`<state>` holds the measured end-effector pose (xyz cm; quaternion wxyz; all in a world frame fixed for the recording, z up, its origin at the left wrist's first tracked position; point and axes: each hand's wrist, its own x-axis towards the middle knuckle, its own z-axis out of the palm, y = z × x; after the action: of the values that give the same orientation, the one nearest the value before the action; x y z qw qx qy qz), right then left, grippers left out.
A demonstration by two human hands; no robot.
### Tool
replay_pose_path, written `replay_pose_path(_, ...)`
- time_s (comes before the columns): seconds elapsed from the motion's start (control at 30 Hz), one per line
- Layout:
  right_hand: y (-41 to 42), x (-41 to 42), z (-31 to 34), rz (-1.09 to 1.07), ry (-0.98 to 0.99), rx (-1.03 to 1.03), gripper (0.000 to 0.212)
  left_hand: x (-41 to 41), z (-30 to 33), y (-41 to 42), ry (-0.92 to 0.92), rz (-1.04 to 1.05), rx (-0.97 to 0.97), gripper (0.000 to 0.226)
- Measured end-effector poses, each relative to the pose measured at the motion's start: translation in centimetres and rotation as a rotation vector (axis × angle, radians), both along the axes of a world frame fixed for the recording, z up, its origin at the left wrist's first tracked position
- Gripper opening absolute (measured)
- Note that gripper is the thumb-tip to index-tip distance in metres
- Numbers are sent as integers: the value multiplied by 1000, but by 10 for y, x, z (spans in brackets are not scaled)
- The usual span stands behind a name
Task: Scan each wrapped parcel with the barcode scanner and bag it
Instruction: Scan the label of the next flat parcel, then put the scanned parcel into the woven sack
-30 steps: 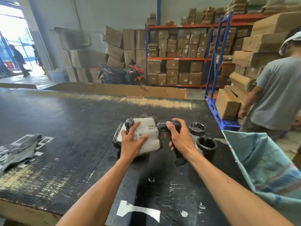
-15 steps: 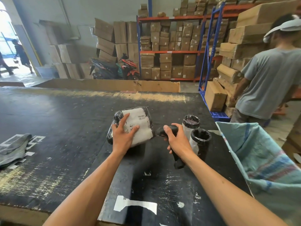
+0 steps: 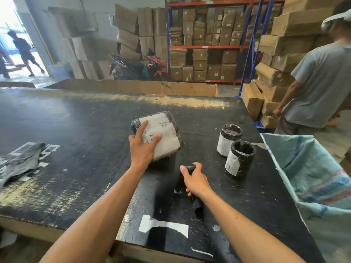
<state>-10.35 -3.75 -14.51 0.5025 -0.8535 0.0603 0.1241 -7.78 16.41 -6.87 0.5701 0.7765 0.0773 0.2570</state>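
A black-film-wrapped parcel with a white paper label (image 3: 158,135) is held by the left hand (image 3: 143,147), fingers spread over its label face, thumb on the near side; the parcel is tilted up off the black scuffed worktable (image 3: 76,130), whether its near edge touches the table cannot be told. A black handheld barcode scanner (image 3: 190,183) is gripped in the closed right hand (image 3: 195,180), low over the table, nearer than the parcel and apart from it; its head is not aimed at the label. Two black-wrapped cylindrical parcels with white labels (image 3: 235,149) are standing upright to the right, touching or just beside each other. A pale green woven sack (image 3: 313,177) is open at the table's right edge.

Step judged: scan of this parcel appears over, bagging is due. Next move calls for the parcel to be carried right, over the cylinders, and dropped into the sack mouth. Scanner grip to be kept for the cylinders.
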Motion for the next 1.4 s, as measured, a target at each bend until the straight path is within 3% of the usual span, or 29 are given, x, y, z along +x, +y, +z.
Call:
replay_pose_path(0.2,6,1,-5,9,50,-23,66,-4,-3,2,-14,-18,20,64)
replay_pose_path(0.33,-1,3,6,83,-27,-370,76,4,-4,0,-17,-47,22,64)
replay_pose_path(0.4,-10,4,21,49,-147,-442,75,9,-1,-6,-30,-66,16,65)
replay_pose_path(0.6,-69,20,72,-111,-421,-221,61,29,18,-46,-111,-208,-107,67)
replay_pose_path(0.83,-151,36,115,-189,-616,-46,59,54,38,-126,-114,-328,-78,67)
replay_pose_path(1.03,-234,50,132,-154,-570,105,63,70,45,-224,-126,-453,-87,72)
replay_pose_path(1.17,-301,55,132,-125,-560,123,53,76,43,-294,-74,-557,-116,75)
replay_pose_path(1.4,-397,64,108,-133,-505,136,57,77,23,-399,50,-707,-190,71)
